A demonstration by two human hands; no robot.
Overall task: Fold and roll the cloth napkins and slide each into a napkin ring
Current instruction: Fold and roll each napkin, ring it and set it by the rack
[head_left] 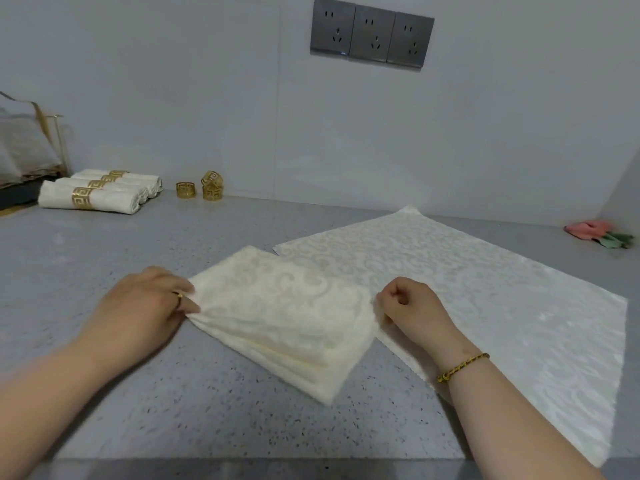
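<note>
Fingers (183, 289) of the left hand (145, 303) pinch the left edge of the folded napkin (284, 320), while the right hand (412, 306) curls tight on its right edge, gripping the cloth there. The napkin lies at near centre on the grey counter (104, 244), overlapping a flat napkin (485, 289) spread to the right. Far left, three rolled napkins (97, 194) sit in gold rings, with loose napkin rings (204, 188) just beside them.
</note>
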